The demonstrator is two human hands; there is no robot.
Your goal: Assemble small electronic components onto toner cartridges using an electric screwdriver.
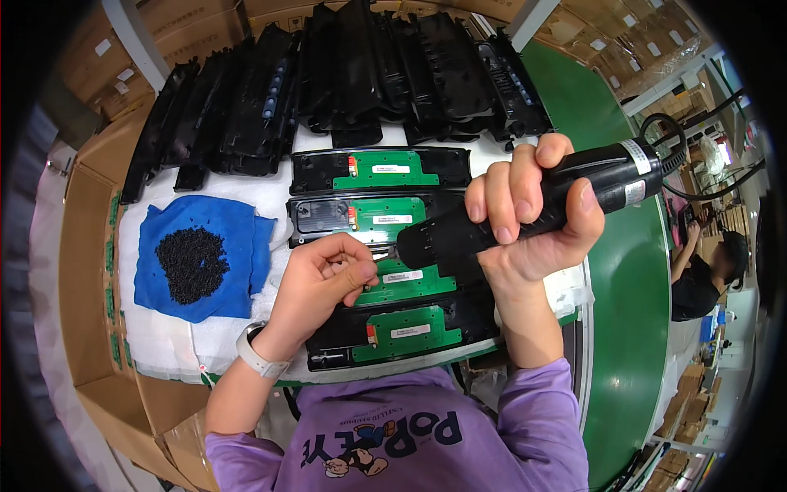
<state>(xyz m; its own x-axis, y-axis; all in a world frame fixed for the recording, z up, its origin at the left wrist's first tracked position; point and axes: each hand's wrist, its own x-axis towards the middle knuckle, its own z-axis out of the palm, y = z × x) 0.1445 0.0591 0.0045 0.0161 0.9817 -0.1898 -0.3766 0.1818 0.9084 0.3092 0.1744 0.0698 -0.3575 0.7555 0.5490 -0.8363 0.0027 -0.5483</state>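
Black electric screwdriver (611, 172) in R hand (525, 197), tip at L fingers

On the white-covered desk (164, 338) there are 4 pcs of long black plastic panels (316, 172) in one column, each w/ a green circuit board. The screwdriver is above the column, lying nearly flat in the air, w/ its metal bit (387, 256) pointing to the L side, near the third circuit board (430, 284) counted from the far side.

R hand: closed firmly around the screwdriver body, thumb on one side and fingers on the other. L hand (328, 266): fingers bent, thumb and forefinger nearly together, just beside the bit. If there's a screw between them, I can't tell; too small & partly hidden.

To L of the panels, a blue cloth (243, 238) carries a pile of small black pcs, prob. screws (193, 262). At the back, many black plastic housings (352, 66) stand close together.

Step in hand, in my judgement: putting a screw on the bit, for fixing the third board. The next move, I think, calls for turning the screwdriver more upright, setting the tip exactly over a hole, and keeping the L fingers away from the bit b/c it can slip & scratch the board.
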